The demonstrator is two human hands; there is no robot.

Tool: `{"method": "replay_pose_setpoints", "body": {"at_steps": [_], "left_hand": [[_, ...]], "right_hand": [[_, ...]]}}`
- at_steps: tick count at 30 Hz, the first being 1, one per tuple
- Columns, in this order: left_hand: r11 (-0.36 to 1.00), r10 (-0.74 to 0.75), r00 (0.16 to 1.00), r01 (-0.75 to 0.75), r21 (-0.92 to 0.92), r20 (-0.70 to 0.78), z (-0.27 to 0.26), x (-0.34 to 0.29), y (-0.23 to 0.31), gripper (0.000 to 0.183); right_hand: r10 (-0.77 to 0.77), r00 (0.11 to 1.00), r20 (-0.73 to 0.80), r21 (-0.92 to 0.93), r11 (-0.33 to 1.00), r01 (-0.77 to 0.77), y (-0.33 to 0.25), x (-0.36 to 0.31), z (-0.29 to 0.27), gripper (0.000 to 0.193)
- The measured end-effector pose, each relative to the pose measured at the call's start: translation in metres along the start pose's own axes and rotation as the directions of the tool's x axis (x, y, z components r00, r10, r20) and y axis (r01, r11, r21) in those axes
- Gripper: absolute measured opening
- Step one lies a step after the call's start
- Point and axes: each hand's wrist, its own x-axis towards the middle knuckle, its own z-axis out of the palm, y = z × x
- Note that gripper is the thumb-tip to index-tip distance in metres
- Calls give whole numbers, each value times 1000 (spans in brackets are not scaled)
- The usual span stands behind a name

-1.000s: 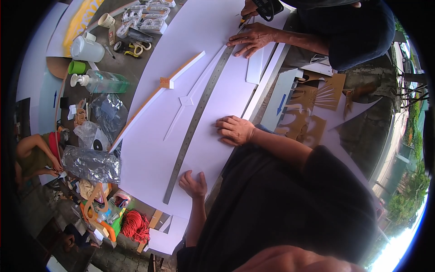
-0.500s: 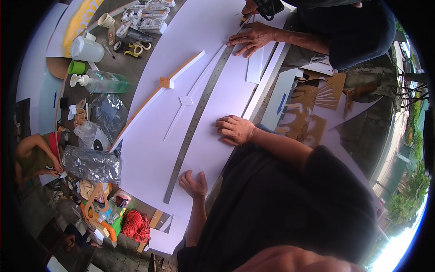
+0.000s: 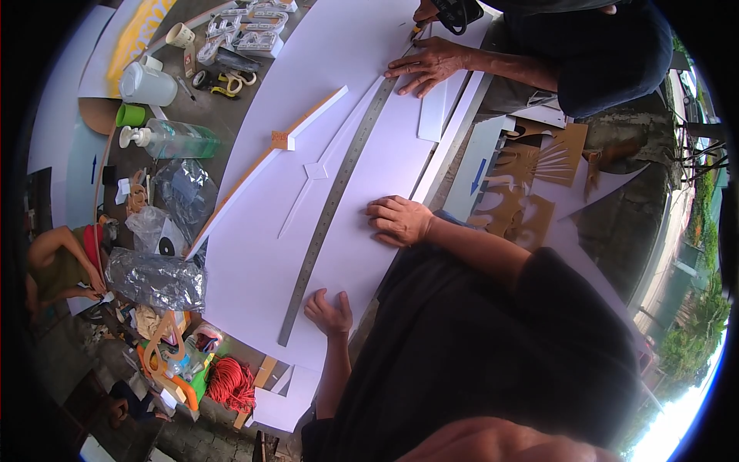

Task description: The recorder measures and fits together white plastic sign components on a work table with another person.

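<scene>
A large white sheet (image 3: 254,285) covers the work surface, and a long steel ruler (image 3: 339,192) lies slantwise across it. My left hand (image 3: 329,312) rests on the sheet beside the ruler's near end, thumb and fingers apart. Farther up, my right hand (image 3: 399,221) lies palm down with its fingers spread, to the right of the ruler. Both my hands are empty. At the far end a co-worker's hand (image 3: 431,65) presses the ruler down. Their other hand (image 3: 426,11) grips a cutter-like tool (image 3: 416,32) with a yellow part at the ruler's edge.
Left of the ruler lie a thin white pointed piece (image 3: 315,171) and a thicker one with brown edges (image 3: 281,140). Bottles, including a green pump bottle (image 3: 181,141), tape rolls (image 3: 231,83) and plastic wrap (image 3: 158,279) crowd the left. Red cord (image 3: 231,383) is coiled near the front.
The co-worker's tool hand has shifted slightly along the ruler's far end. My hands and the ruler stay in place.
</scene>
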Motion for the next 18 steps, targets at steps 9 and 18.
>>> {"method": "replay_pose_setpoints", "body": {"at_steps": [9,18], "left_hand": [[1000,4,1000,-4,-2,-12,-1,1,1,53],[1000,9,1000,-9,2,-9,-1,1,2,52]], "right_hand": [[7,1000,0,0,1000,-7,-1,-1,1,22],[3,1000,-7,10,1000,-3,0,0,-1,23]]}}
